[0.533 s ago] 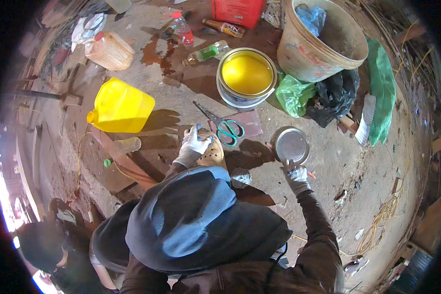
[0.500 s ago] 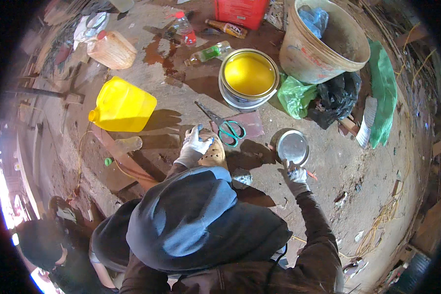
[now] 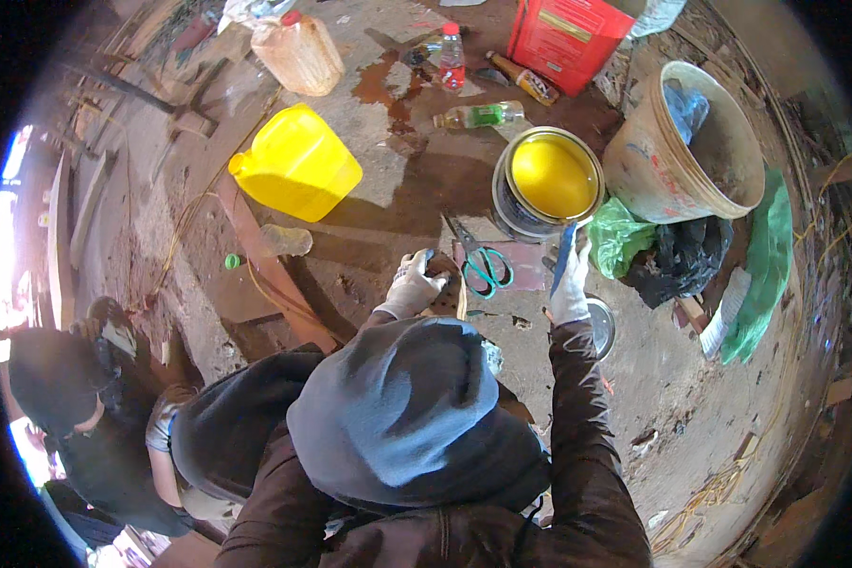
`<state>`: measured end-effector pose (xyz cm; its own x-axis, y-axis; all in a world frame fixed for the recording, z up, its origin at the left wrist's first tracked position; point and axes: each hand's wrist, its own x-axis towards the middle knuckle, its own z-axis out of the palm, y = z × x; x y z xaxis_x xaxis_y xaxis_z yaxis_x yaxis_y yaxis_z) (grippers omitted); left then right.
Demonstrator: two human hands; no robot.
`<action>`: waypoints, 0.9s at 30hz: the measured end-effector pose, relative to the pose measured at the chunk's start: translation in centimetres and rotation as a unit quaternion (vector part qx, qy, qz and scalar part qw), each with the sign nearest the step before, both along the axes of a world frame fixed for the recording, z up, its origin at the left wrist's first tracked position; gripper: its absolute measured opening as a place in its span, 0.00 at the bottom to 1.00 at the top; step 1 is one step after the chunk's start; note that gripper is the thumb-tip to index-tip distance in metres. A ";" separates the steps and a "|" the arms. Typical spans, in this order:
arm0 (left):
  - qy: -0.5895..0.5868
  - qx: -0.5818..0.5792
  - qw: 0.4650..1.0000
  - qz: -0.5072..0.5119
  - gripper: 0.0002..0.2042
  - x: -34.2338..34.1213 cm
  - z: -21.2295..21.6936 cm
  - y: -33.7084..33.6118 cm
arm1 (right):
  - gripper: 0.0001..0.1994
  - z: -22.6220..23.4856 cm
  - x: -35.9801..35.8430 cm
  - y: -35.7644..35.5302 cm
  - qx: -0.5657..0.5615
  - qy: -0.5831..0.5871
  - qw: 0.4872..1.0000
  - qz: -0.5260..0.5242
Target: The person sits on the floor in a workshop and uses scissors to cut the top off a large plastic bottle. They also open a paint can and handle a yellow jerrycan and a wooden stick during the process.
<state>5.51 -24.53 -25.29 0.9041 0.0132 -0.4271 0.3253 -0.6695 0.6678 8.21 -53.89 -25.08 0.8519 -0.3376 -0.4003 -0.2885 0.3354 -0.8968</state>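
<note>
My left hand (image 3: 414,285), in a whitish glove, is closed on the edge of a tan rounded piece with holes (image 3: 449,299), partly hidden by the hand and dark cloth below. My right hand (image 3: 570,292), also gloved, grips a narrow blue strip-like tool (image 3: 565,253) pointing up beside an open can of yellow paint (image 3: 551,175); its exact kind is unclear. A shallow round metal tin (image 3: 602,328) sits half behind my right forearm. Between my hands and the can lie scissors with teal handles (image 3: 488,268), next to a flat reddish-brown square (image 3: 528,267).
A yellow jug (image 3: 298,163) stands left, near a wooden plank (image 3: 273,275). Plastic bottles (image 3: 483,115) and a red container (image 3: 563,43) lie farther back. A large dirty bucket (image 3: 677,151) and plastic bags (image 3: 683,257) are at right. Another person (image 3: 85,407) is lower left.
My right hand has moved from the metal tin up toward the paint can, and the blue tool now shows in it. My left hand stays at the tan piece. The whole view has shifted.
</note>
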 end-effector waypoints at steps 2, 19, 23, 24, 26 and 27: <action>0.010 0.016 1.000 -0.006 0.30 0.0 0.5 0.1 | 0.42 0.2 2.3 0.9 0.002 -0.014 0.999 -0.033; -0.209 -0.075 0.974 -0.044 0.18 12.9 3.3 -3.6 | 0.25 -0.6 1.5 -3.1 -0.084 -0.054 0.995 0.021; -0.175 -0.047 0.978 -0.101 0.23 18.8 4.1 -7.4 | 0.27 -2.7 1.4 -3.7 -0.215 -0.105 0.971 0.003; -0.163 -0.045 0.978 -0.122 0.24 20.1 4.5 -7.9 | 0.27 -1.8 1.9 -3.0 -0.217 -0.080 0.973 0.008; -0.147 -0.058 0.972 -0.175 0.25 22.9 5.2 -8.7 | 0.29 0.2 3.0 -1.2 -0.227 -0.063 0.972 -0.020; -0.193 -0.089 0.955 -0.206 0.26 24.4 2.6 -7.9 | 0.30 0.2 3.7 -0.5 -0.298 -0.110 0.948 0.010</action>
<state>29.91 -32.47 -22.70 0.9077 -0.4188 -0.0243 -0.2336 -0.5526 0.8000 11.93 -54.37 -24.85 0.9010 -0.4316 0.0443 -0.0740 -0.2535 -0.9645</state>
